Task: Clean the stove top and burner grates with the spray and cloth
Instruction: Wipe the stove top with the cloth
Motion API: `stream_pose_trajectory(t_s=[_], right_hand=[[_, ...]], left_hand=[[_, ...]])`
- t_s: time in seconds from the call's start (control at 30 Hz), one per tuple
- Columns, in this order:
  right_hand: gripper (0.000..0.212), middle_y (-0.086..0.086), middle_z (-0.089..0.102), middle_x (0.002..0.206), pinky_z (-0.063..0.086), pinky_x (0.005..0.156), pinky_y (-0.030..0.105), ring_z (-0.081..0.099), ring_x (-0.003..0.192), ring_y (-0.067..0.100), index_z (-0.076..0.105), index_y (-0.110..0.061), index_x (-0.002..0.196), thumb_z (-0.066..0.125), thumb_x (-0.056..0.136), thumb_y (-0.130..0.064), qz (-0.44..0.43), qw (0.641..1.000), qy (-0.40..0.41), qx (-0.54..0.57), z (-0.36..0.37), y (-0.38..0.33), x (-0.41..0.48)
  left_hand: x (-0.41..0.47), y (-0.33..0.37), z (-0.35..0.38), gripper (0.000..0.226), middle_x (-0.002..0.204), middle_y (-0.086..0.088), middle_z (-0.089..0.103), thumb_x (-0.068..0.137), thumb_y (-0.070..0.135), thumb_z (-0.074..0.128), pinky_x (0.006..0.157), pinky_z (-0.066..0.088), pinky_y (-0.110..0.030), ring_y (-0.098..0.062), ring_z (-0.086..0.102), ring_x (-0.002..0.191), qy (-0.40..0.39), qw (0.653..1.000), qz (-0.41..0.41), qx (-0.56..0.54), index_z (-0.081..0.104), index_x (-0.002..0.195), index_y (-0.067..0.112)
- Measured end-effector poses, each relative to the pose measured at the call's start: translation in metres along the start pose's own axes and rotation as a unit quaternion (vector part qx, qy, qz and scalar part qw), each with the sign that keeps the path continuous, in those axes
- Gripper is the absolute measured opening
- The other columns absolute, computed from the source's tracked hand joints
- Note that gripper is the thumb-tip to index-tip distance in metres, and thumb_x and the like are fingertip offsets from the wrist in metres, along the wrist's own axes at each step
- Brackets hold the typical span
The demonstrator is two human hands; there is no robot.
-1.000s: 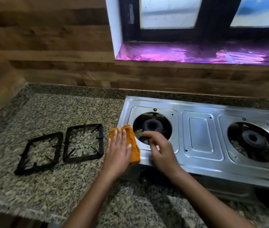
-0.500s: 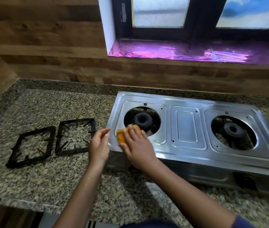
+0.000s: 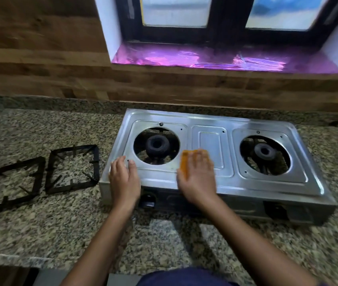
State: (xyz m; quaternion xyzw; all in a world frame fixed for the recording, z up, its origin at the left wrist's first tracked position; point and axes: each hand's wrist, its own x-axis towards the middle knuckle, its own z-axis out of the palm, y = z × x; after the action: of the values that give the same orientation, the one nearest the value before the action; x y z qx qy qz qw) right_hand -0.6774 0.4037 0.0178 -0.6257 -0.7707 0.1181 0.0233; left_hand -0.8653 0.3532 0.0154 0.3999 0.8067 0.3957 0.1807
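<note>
A steel two-burner stove (image 3: 252, 182) sits on the granite counter (image 3: 40, 230), its grates off. Both black grates lie on the counter left of it, one (image 3: 12, 185) further left than the other (image 3: 73, 168). My right hand (image 3: 199, 178) presses an orange cloth (image 3: 185, 164) flat on the stove top, between the left burner (image 3: 155, 144) and the centre panel. Flat on the stove's front-left corner rests my left hand (image 3: 123, 180), fingers apart, holding nothing. The right burner (image 3: 265, 151) is uncovered. No spray bottle is in view.
A wood-panelled wall (image 3: 40, 58) runs behind the counter. Above the stove is a window sill (image 3: 215, 60) lined with shiny purple foil. The counter's front edge (image 3: 15, 261) is at lower left. Two dark knobs sit on the stove's front face.
My right hand has slid the cloth rightward from the stove's front-left corner to beside the centre panel. My left hand moved from the stove's left side onto its front-left corner.
</note>
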Motion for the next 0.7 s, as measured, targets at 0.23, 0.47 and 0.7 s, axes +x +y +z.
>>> stream_pose_trajectory(t_s=[0.23, 0.47, 0.7], right_hand=[[0.069, 0.005, -0.003, 0.165, -0.006, 0.121, 0.037, -0.01, 0.151, 0.02, -0.007, -0.016, 0.155, 0.028, 0.101, -0.042, -0.157, 0.987, -0.019, -0.013, 0.006, -0.012, 0.009], [0.074, 0.003, 0.002, 0.164, -0.006, 0.119, 0.036, -0.003, 0.151, 0.017, 0.009, -0.017, 0.156, -0.001, 0.091, -0.051, -0.007, 1.0, 0.024, -0.016, -0.02, 0.155, -0.019], [0.082, 0.006, 0.007, 0.164, 0.004, 0.121, 0.04, 0.005, 0.151, 0.021, 0.013, -0.015, 0.156, -0.004, 0.087, -0.055, 0.114, 0.99, 0.063, -0.044, -0.045, 0.285, -0.04]], left_hand=[[-0.015, 0.077, 0.053, 0.043, 0.155, -0.003, 0.033, 0.104, 0.034, 0.034, 0.118, 0.014, -0.029, -0.013, 0.017, 0.147, -0.121, 0.983, 0.131, -0.034, 0.046, 0.14, 0.013], [-0.044, 0.124, 0.131, 0.05, 0.154, -0.003, 0.036, 0.101, 0.046, 0.031, 0.117, 0.018, -0.032, -0.015, 0.023, 0.146, -0.212, 0.953, 0.217, 0.007, 0.049, 0.138, 0.018], [-0.068, 0.145, 0.194, 0.057, 0.16, -0.002, 0.023, 0.101, 0.046, 0.024, 0.121, 0.01, -0.037, -0.017, 0.014, 0.148, -0.238, 0.911, 0.289, 0.172, 0.031, 0.15, 0.018]])
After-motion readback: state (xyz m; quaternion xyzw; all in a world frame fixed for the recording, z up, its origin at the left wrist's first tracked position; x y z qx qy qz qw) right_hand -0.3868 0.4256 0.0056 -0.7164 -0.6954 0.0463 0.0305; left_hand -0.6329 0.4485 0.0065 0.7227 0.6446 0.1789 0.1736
